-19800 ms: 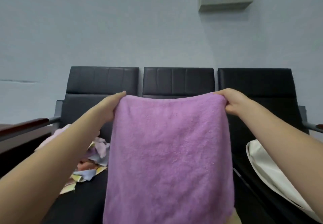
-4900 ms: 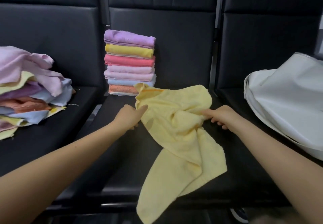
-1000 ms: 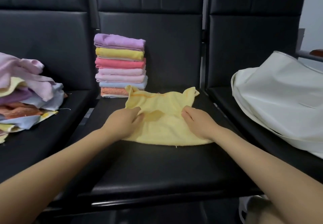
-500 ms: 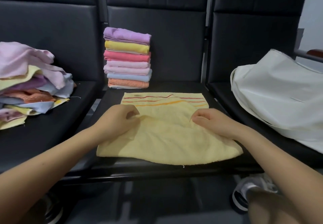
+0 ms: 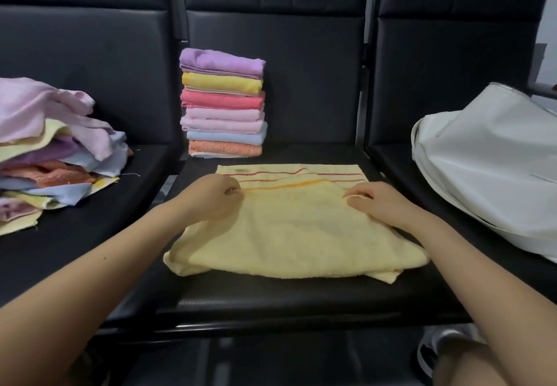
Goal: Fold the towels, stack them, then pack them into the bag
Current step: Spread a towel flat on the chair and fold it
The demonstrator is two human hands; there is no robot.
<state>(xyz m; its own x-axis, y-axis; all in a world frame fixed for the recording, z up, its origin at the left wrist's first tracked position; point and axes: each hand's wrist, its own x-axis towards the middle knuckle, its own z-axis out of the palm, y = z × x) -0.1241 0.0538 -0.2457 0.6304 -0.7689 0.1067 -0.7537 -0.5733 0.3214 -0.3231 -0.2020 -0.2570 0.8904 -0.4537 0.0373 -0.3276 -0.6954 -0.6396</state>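
Left hand [image 5: 215, 197] and right hand [image 5: 378, 203] are pinching the folded-over edge of the yellow towel [image 5: 289, 235] | towel is lying mid-seat on the middle chair seat [image 5: 271, 298] | risk: near edge is bunching, likely skewing the fold.

1. This looks like a waiting area, and the giveaway is the middle black seat [image 5: 271, 295]: padded, leather-look, with a straight high back.
2. To its left an identical seat [image 5: 75, 250] joins it, to its right a third [image 5: 452, 99], all locked in one row, the way public bench seating runs.
3. Behind the far right edge of that row, a sliver of plain pale wall [image 5: 550, 24] shows, bare and institutional.
4. Whether it is a clinic, an office lobby or a station, nothing here settles.
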